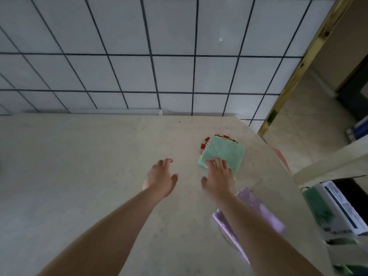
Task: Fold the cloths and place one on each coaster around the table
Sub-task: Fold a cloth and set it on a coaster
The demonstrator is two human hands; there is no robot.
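A view from a head-worn camera looks down over a pale, speckled stone table (99, 166) that meets a wall of white tiles with dark grout (139, 56) along its far edge.

Two bare forearms reach forward over the table. The left hand (161, 176) hovers above the bare surface near the middle, its fingers spread and loosely bent; its grip is open and has hold of nothing. The right hand (218, 176) is just beside it, its fingertips (216, 163) resting on the near corner of a folded mint-green cloth (224, 151). The fingers lie fairly straight on top of the cloth, and whether they pinch its edge cannot be told.

The mint-green cloth is folded into a small square and lies on a round coaster with a red and white patterned rim (207, 141), near the table's right edge and towards its far right corner. Only the coaster's far and left rim shows from under the cloth.

Nearer the camera, also by the right edge, a folded lilac cloth (256, 206) lies partly hidden beneath the right forearm. A thin curved sliver at its near left side may be another coaster, though it is too covered to be sure.

Beyond the right edge are a beige tiled floor (294, 126), a gold-coloured door trim (298, 66) and a white printed box (342, 212).
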